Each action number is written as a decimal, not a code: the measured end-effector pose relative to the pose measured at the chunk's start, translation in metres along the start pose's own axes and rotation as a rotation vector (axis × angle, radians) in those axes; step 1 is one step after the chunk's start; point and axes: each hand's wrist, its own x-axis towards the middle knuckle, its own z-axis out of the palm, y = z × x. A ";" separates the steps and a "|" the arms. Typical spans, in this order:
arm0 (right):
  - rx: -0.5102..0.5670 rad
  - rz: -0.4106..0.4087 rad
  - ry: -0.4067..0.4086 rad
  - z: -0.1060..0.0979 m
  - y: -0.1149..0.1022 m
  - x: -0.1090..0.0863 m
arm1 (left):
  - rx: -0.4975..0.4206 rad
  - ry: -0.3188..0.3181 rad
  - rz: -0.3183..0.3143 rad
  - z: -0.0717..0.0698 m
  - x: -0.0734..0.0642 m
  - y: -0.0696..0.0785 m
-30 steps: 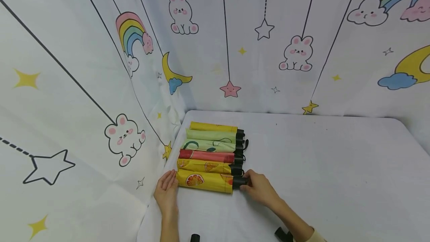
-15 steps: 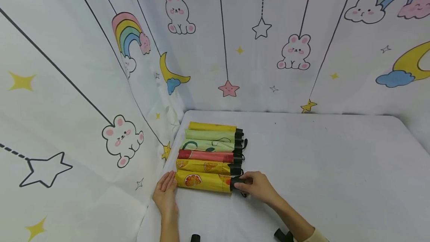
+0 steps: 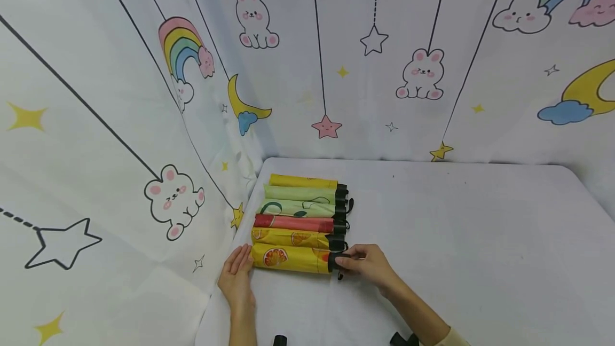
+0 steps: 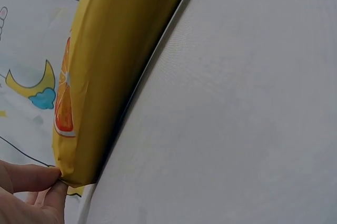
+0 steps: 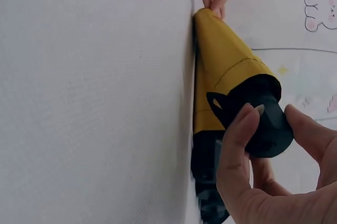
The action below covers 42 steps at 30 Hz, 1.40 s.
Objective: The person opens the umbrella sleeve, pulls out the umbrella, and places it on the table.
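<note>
A yellow folding umbrella in an orange-slice print sleeve lies nearest the person, at the front of a row. At its left end my left hand pinches the sleeve's tip between thumb and fingers, as the left wrist view shows. My right hand grips the black handle at the other end, thumb on one side and fingers on the other. In the right wrist view a small black strap sticks out beside the thumb. That handle appears raised off the cloth there.
Behind it lie a second orange-print umbrella, a red one, two green ones and a yellow one, handles pointing right. Black objects show at the bottom edge. A white cloth covers the table; printed curtains stand behind and left.
My right hand has shifted slightly left along the handle, and the strap now hangs on the near side. The left hand stays at the sleeve's tip. The head view has shifted a little.
</note>
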 end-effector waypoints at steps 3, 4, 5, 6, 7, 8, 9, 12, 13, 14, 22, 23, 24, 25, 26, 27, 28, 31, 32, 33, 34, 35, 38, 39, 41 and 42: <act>0.028 0.009 0.010 0.000 0.000 0.000 | -0.017 0.002 -0.004 0.000 0.000 0.000; 0.035 0.011 0.014 0.000 0.000 0.000 | -0.023 0.003 -0.006 0.001 0.000 0.000; 0.039 0.011 0.017 0.000 0.000 0.000 | -0.027 0.005 -0.009 0.001 0.000 0.000; 0.041 0.011 0.020 0.000 0.000 -0.001 | -0.029 0.005 -0.012 0.001 0.000 0.000; 0.043 0.012 0.022 0.000 0.000 -0.001 | -0.031 0.006 -0.014 0.001 0.000 0.000; 0.048 0.014 0.024 0.000 0.000 -0.002 | -0.033 0.007 -0.016 0.001 0.000 0.000; 0.050 0.016 0.027 -0.001 -0.001 -0.002 | -0.034 0.008 -0.019 0.001 0.000 0.000; 0.056 0.018 0.032 -0.002 -0.003 -0.004 | -0.031 0.010 -0.023 0.002 -0.001 0.000; 0.059 0.022 0.034 -0.002 -0.003 -0.005 | -0.031 0.009 -0.025 0.003 -0.001 0.000; 0.063 0.026 0.039 -0.003 -0.004 -0.005 | -0.028 0.007 -0.025 0.003 -0.001 0.000; 0.088 0.043 0.063 -0.007 -0.002 -0.006 | -0.043 0.006 -0.014 0.003 -0.001 0.000; 0.094 0.043 0.063 -0.007 -0.002 -0.006 | -0.047 0.007 -0.014 0.003 -0.001 0.000; 0.099 0.044 0.063 -0.008 -0.001 -0.006 | -0.052 0.006 -0.013 0.003 -0.001 0.000; 0.104 0.046 0.064 -0.008 -0.001 -0.006 | -0.056 0.006 -0.013 0.002 -0.001 0.000; 0.107 0.043 0.064 -0.009 0.000 -0.007 | -0.059 0.006 -0.014 0.002 -0.001 0.000; 0.110 0.040 0.064 -0.010 0.000 -0.007 | -0.061 0.006 -0.013 0.002 -0.001 0.000; 0.113 0.037 0.063 -0.011 0.000 -0.008 | -0.064 0.005 -0.015 0.002 -0.001 0.000; 0.123 0.028 0.060 -0.014 0.002 -0.009 | -0.072 0.003 -0.013 0.002 0.000 0.000; 0.128 0.025 0.060 -0.015 0.002 -0.010 | -0.074 0.002 -0.010 0.002 0.000 0.000; 0.130 0.023 0.059 -0.016 0.003 -0.010 | -0.075 0.003 -0.008 0.002 0.000 0.000; 0.132 0.023 0.060 -0.017 0.003 -0.011 | -0.074 0.001 -0.004 0.002 0.000 0.000; 0.131 0.022 0.061 -0.018 0.004 -0.012 | -0.071 0.000 -0.001 0.002 0.000 0.000; 0.125 0.018 0.060 -0.021 0.004 -0.013 | -0.070 -0.003 0.000 0.001 0.000 0.001; 0.125 0.017 0.059 -0.021 0.005 -0.014 | -0.069 -0.003 -0.002 0.001 0.000 0.001; 0.127 0.021 0.062 -0.023 0.005 -0.014 | -0.069 -0.003 -0.008 0.000 0.000 0.002; 0.129 0.022 0.062 -0.024 0.005 -0.015 | -0.070 -0.002 -0.011 0.000 0.000 0.003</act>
